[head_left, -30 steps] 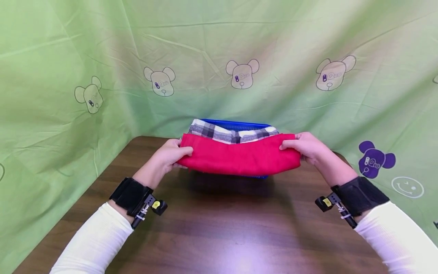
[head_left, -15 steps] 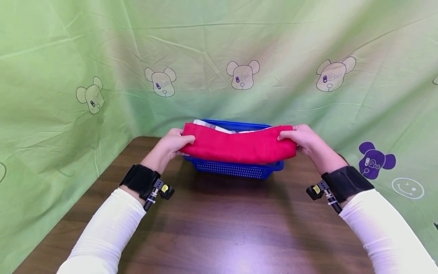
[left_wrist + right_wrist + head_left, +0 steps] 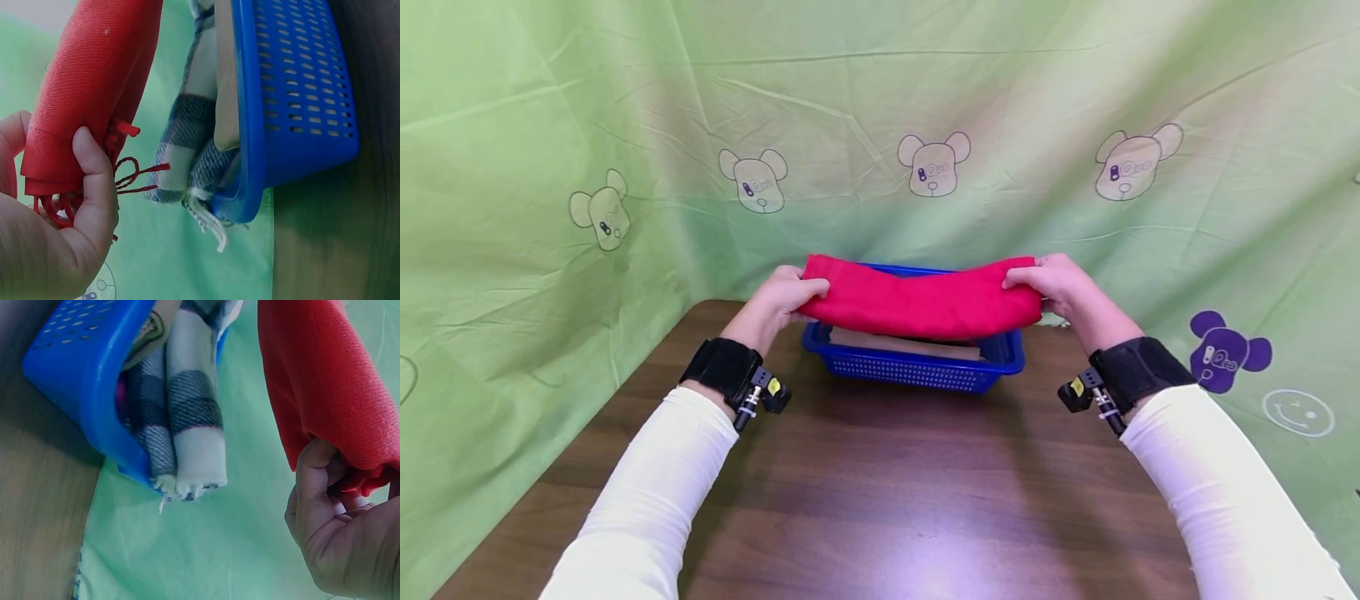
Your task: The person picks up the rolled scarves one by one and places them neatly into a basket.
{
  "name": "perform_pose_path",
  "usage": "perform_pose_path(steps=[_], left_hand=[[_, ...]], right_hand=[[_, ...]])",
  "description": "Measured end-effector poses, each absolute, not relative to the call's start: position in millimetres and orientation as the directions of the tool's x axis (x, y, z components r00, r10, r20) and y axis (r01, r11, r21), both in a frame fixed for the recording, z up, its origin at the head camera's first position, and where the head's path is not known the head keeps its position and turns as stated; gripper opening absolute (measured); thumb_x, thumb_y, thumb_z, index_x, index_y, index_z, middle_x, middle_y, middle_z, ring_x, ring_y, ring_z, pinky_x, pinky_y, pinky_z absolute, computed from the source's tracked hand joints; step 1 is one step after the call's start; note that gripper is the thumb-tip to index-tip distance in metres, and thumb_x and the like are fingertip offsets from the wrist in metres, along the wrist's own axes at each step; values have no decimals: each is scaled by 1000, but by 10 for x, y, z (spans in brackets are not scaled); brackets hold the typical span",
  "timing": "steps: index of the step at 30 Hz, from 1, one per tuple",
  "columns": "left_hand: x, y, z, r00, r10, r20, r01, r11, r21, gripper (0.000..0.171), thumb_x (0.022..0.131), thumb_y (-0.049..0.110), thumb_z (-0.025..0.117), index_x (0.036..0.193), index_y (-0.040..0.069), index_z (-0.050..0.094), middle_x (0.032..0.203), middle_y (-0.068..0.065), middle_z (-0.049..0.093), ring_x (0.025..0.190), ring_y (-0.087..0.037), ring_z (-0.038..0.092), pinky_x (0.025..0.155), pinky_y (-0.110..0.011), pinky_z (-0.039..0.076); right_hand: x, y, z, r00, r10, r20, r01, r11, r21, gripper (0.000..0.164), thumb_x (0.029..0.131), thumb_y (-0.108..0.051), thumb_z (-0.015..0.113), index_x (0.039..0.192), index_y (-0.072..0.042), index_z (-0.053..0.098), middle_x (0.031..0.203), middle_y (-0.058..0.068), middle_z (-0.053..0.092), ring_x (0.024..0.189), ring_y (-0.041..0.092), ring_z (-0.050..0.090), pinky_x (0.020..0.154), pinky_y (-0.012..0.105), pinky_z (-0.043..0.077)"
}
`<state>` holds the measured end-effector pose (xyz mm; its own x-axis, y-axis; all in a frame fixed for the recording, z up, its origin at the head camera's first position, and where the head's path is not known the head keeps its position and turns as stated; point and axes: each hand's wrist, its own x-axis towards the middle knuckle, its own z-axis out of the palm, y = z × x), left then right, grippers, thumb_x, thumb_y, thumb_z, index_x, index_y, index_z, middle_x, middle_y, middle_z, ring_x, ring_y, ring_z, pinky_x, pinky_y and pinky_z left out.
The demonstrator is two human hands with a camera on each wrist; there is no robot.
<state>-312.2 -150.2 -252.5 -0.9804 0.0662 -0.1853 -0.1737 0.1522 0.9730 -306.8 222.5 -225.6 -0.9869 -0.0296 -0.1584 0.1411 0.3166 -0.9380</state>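
A folded red scarf (image 3: 925, 298) with fringed ends is stretched between both hands above a blue plastic basket (image 3: 910, 372). My left hand (image 3: 787, 294) grips its left end, thumb on the near face; red tassels (image 3: 140, 175) hang past the fingers in the left wrist view. The right end is gripped by my right hand (image 3: 1054, 286), its fingers curled round the fold in the right wrist view. Inside the basket lie a folded plaid scarf (image 3: 197, 406) in white and dark grey and a beige cloth (image 3: 898, 344). In the head view the red scarf hides most of them.
The basket stands near the back of a brown wooden table (image 3: 887, 492). Behind and beside the table hangs a green curtain (image 3: 842, 167) printed with bear faces. Each wrist wears a black strap (image 3: 724, 368) with a small camera.
Both hands have carried the red scarf upward and away from me, over the basket. The basket's front and the beige cloth now show below it, while the plaid scarf is hidden in the head view.
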Motion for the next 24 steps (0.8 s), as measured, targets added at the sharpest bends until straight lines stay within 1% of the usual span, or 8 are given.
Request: perform_pose_path(steps=[3,7,15,21,24], left_hand=[[-3176,-1490,-2513,-983,44,-179,-172,138,975,16,80,0,56,96,0,54,83,-5,61,63,-13,62,60,-29,56],[-3239,-1464,-2525,-985,14,-170,-166,137,976,17,78,-1,55,95,1,53,84,-4,59,62,-11,61,62,-30,56],[-3321,-1354,-2633,-983,-11,-182,-181,171,969,15,78,-1,55,93,1,51,79,-5,58,55,-12,58,52,-28,53],[-3370,-1318,-2726,-982,-29,-189,-191,181,965,16,80,0,57,95,-2,52,86,-9,59,55,-13,59,51,-26,55],[-3389,-1316,-2770,-982,-44,-185,-190,190,963,17,80,-1,57,96,-3,52,89,-10,58,57,-13,59,51,-26,55]], right_hand=[[-3122,2209,-2251,-989,-20,-145,130,328,-936,20,84,-7,65,99,3,56,68,-2,64,60,11,65,58,27,58],[-3184,2190,-2274,-991,-5,-137,127,343,-931,26,84,-8,65,104,5,54,70,-2,63,61,11,65,59,28,58],[-3269,2204,-2429,-987,59,-152,163,375,-913,24,82,-8,68,98,3,54,71,-2,60,57,12,62,54,27,56],[-3306,2184,-2570,-989,72,-131,149,417,-897,26,84,-9,68,100,6,55,78,2,58,58,11,62,57,27,57],[-3322,2184,-2634,-990,60,-127,141,418,-898,24,84,-7,68,99,7,56,74,1,60,56,12,63,56,28,58]])
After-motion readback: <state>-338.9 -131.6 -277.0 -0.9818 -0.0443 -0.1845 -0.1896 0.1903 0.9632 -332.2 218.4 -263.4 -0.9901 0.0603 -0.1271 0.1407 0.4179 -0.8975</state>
